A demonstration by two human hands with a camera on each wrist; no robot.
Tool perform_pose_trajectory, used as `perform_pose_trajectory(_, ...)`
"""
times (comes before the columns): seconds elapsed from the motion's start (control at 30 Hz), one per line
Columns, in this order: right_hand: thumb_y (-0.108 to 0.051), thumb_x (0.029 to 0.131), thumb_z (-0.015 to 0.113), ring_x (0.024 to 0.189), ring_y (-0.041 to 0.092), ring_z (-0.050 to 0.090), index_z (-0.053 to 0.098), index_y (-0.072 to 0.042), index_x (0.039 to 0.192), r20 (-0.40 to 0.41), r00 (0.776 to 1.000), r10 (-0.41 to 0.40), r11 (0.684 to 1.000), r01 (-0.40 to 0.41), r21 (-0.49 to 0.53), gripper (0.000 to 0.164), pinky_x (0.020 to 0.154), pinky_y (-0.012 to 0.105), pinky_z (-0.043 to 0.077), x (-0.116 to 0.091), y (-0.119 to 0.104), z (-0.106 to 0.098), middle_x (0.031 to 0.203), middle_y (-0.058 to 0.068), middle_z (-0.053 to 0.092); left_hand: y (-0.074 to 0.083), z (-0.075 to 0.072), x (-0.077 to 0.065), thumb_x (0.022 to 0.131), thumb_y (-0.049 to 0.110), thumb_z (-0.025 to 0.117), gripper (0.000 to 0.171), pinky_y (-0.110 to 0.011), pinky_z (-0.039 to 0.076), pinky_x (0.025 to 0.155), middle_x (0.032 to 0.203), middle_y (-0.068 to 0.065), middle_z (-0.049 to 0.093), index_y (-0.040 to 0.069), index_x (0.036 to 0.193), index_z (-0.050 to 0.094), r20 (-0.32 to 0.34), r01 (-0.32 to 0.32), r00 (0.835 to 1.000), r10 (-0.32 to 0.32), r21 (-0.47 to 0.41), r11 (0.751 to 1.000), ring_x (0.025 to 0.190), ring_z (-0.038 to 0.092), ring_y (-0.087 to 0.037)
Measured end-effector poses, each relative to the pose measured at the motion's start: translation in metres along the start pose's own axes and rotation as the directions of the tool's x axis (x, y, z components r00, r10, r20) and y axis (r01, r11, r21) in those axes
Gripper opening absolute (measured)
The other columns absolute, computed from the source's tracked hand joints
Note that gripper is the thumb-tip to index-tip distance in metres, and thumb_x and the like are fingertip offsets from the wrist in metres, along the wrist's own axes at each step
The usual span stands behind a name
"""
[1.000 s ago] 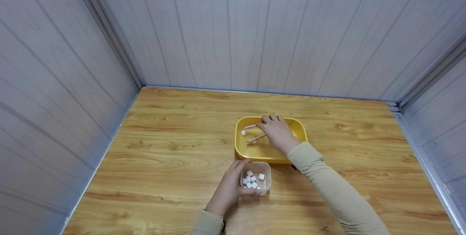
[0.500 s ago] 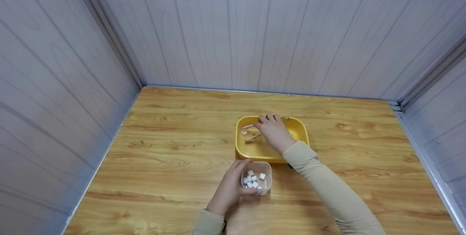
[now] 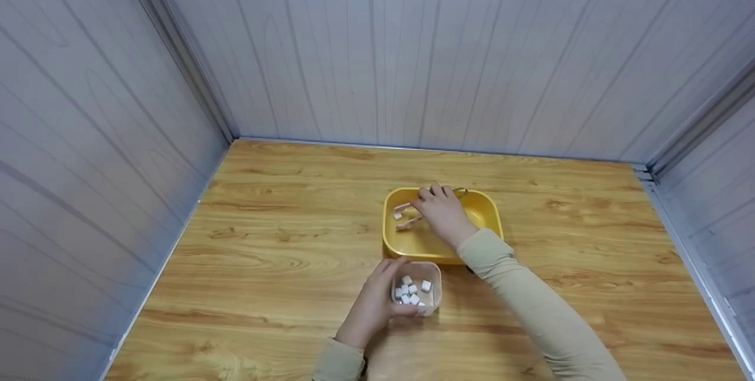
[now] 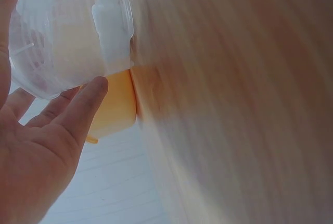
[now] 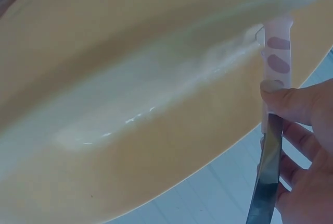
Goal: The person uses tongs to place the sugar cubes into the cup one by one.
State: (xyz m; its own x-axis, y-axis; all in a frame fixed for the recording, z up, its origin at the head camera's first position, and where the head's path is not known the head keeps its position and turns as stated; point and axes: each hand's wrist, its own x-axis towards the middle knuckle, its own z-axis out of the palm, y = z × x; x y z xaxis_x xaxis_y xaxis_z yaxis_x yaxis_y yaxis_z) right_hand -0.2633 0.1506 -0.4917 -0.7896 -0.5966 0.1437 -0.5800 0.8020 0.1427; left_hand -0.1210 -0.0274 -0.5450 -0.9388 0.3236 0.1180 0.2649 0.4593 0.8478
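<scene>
My right hand (image 3: pixel 445 214) is over the yellow basin (image 3: pixel 422 246) and holds a pair of tongs (image 3: pixel 403 207) with pale pink, spotted arms. A bent metal strip (image 5: pixel 266 169) forms the tongs' back end, and the thumb presses on a pink arm. The two arms are spread apart, with a single white cube (image 3: pixel 397 216) at the far arm's tip, by the basin's left wall. My left hand (image 3: pixel 370 304) grips a clear plastic container (image 3: pixel 436 286) from its left side, fingers and thumb around it. Several white cubes (image 3: pixel 406 290) lie inside.
The container stands on the wood-grain table (image 3: pixel 283 251) just in front of the basin. Pale panel walls (image 3: pixel 377 51) enclose the table at the back and both sides. In the left wrist view the basin's side (image 4: pixel 114 104) shows beyond the container.
My right hand has shifted slightly left, bringing the tongs' arms further over to the basin's left side around the cube. The left hand and the container stay in place.
</scene>
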Motion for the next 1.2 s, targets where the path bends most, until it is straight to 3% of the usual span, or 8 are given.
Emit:
perform_pose_trajectory(0.27, -0.002, 0.08, 0.073, 0.096, 0.029, 0.049, 0.071, -0.014, 0.106, -0.031, 0.999, -0.015, 1.0, 0.016, 0.017, 0.029, 0.088, 0.045, 0.042, -0.0018, -0.0009, 0.0015, 0.101, 0.006, 0.059, -0.0004, 0.0006, 0.0001, 0.06, 0.038, 0.087, 0.093, -0.038, 0.036, 0.106, 0.129, -0.004, 0.051, 0.016, 0.14, 0.046, 0.003, 0.019, 1.0, -0.019, 0.003, 1.0, 0.12, 0.047, -0.018)
perform_pose_trajectory(1.2, -0.007, 0.086, 0.063, 0.095, 0.029, 0.048, 0.072, -0.015, 0.103, -0.059, 0.998, -0.023, 1.0, 0.025, 0.019, 0.021, 0.08, 0.043, 0.042, -0.006, -0.0048, 0.002, 0.099, 0.005, 0.058, 0.0, 0.0002, -0.0017, 0.062, 0.03, 0.088, 0.09, -0.042, 0.036, 0.106, 0.128, -0.006, 0.051, 0.015, 0.14, 0.046, -0.016, -0.01, 1.0, 0.01, 0.003, 1.0, 0.119, 0.048, -0.022)
